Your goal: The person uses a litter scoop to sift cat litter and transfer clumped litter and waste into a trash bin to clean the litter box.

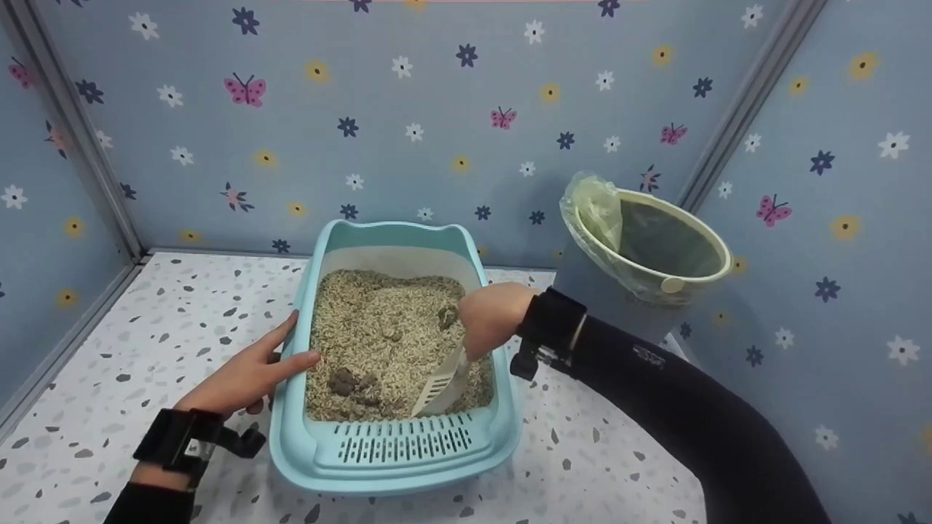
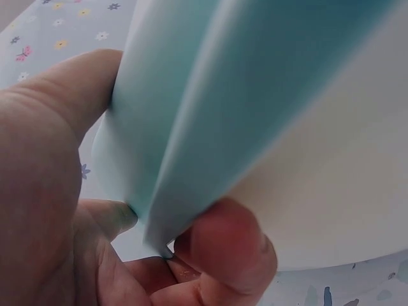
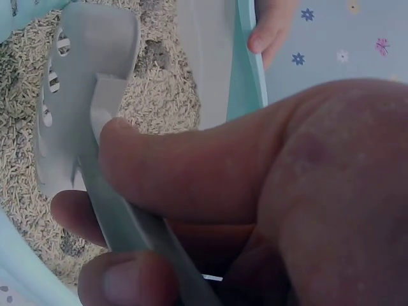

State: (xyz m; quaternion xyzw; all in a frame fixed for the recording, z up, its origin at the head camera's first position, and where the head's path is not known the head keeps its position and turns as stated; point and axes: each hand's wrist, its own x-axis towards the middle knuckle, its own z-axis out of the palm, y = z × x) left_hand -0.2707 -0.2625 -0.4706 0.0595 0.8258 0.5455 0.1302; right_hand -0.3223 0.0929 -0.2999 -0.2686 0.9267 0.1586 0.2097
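Note:
A light blue litter box (image 1: 397,477) holds pale granular litter (image 1: 393,313), with dark clumps (image 1: 349,386) near its front left. My left hand (image 1: 247,371) grips the box's left rim (image 2: 185,127); the thumb lies on top and fingers curl under the edge. In my right hand (image 1: 495,316) is a pale slotted litter scoop (image 1: 442,386), held by its handle (image 3: 121,197). The scoop's blade tilts down into the litter close to the slotted front step (image 1: 400,440). Another dark clump (image 1: 448,316) lies just left of the right hand.
At the back right stands a bin (image 1: 673,284) lined with a thin yellowish bag (image 1: 593,211), its top uncovered. Flowered blue panels (image 1: 437,94) enclose the speckled white table (image 1: 196,320) at the back and both sides.

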